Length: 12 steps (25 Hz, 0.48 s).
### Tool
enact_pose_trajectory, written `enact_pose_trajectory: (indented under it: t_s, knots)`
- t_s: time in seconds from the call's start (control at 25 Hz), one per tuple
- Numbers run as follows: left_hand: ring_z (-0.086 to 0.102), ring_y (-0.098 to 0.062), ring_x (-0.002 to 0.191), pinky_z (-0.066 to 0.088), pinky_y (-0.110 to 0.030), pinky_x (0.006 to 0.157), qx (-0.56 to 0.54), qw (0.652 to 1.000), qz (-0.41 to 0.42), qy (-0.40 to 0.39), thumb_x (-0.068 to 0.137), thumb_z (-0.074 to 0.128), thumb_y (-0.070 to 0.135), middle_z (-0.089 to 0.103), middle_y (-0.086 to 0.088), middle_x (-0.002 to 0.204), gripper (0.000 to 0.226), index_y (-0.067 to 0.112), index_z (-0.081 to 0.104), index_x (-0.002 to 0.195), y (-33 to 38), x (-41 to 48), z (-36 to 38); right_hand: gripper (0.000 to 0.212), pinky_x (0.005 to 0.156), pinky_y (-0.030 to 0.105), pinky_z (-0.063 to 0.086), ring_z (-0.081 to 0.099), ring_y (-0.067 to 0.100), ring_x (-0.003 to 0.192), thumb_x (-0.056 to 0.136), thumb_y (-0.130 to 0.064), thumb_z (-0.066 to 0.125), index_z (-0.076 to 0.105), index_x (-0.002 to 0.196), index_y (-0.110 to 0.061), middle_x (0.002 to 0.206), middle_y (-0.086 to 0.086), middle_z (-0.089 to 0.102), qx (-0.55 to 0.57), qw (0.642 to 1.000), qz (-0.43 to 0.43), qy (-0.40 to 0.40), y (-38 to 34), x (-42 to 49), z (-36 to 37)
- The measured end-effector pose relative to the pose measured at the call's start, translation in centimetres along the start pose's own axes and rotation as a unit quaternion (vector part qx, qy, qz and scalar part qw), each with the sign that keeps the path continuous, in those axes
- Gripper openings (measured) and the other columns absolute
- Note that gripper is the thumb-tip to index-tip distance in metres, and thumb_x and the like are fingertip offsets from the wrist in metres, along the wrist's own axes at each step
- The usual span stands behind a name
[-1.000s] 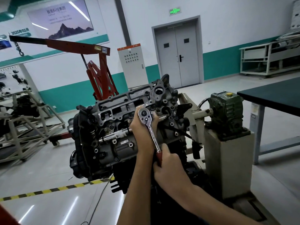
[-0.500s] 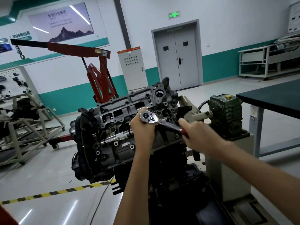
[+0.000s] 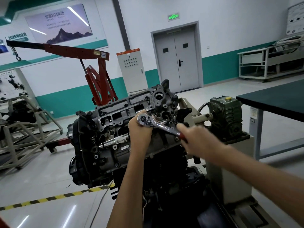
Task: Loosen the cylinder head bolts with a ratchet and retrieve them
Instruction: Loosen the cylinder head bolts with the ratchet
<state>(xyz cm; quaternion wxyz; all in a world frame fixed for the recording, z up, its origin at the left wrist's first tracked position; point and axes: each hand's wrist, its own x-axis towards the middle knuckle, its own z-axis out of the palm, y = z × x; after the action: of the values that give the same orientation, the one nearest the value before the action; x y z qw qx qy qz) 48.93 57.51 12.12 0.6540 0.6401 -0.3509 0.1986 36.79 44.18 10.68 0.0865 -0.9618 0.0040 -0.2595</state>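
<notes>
The engine with its grey cylinder head [image 3: 125, 111] sits tilted on a stand in the middle. A chrome ratchet [image 3: 158, 125] with a red handle lies across the head, its round end at the left. My left hand [image 3: 139, 130] cups the ratchet's head from below and holds it against the engine. My right hand [image 3: 195, 137], blurred, grips the red handle at the lower right. The socket and the bolt under it are hidden by my left hand. A chrome rod [image 3: 115, 141] lies across the engine's side, left of my left hand.
A green gearbox [image 3: 225, 116] tops the stand's pedestal at the right. A dark table [image 3: 276, 99] stands far right. A red engine crane [image 3: 97, 76] is behind the engine, a metal frame [image 3: 24, 134] at the left. Yellow-black tape [image 3: 49, 198] marks the floor.
The ratchet handle swung from pointing down to pointing right, and my right hand went up and right with it. In the last half second it barely moved. My left hand stayed at the ratchet's head.
</notes>
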Motion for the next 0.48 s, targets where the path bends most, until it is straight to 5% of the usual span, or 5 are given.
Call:
enact_pose_trajectory:
  t_s: [0.12,0.2,0.36,0.48]
  knots:
    - [0.032,-0.001,0.05,0.029,-0.015,0.049,-0.009,1.0,-0.002,-0.013,0.078,0.061,-0.013,0.04,0.009,0.052,0.044,0.019,0.041,0.055,0.3,0.2,-0.4,0.017,0.056,0.032,0.04,0.058,0.026,0.063,0.086,-0.014,0.047,0.031,0.088,-0.019,0.067,0.001,0.053,-0.116,0.992,-0.047,0.009,2.0,2.5,-2.8]
    - [0.035,-0.001,0.051,0.03,-0.015,0.051,0.011,1.0,0.005,0.012,0.076,0.059,-0.013,0.042,0.009,0.055,0.04,0.02,0.043,0.059,0.2,-0.2,0.0,0.015,0.053,0.028,0.04,0.06,0.023,0.063,0.087,-0.013,0.048,0.034,0.09,-0.016,0.068,0.001,0.053,-0.083,0.996,-0.031,0.017,1.6,1.6,-1.5]
    - [0.046,0.001,0.061,0.038,-0.011,0.061,0.035,0.995,0.062,0.063,0.078,0.063,-0.012,0.05,0.01,0.07,0.03,0.014,0.052,0.087,-0.3,-2.2,1.6,0.027,0.059,0.031,0.047,0.059,0.025,0.066,0.082,-0.013,0.054,0.044,0.107,-0.014,0.071,0.003,0.053,0.2,0.969,0.13,0.06,-4.6,-2.6,5.0]
    - [0.039,-0.002,0.058,0.039,-0.015,0.06,0.004,0.994,0.07,0.078,0.084,0.064,-0.006,0.044,0.011,0.066,0.033,0.021,0.046,0.079,-0.6,-1.8,1.6,0.025,0.065,0.036,0.053,0.061,0.027,0.069,0.079,-0.013,0.051,0.045,0.103,-0.014,0.074,0.006,0.058,0.336,0.924,0.169,0.07,-9.3,-2.8,7.6]
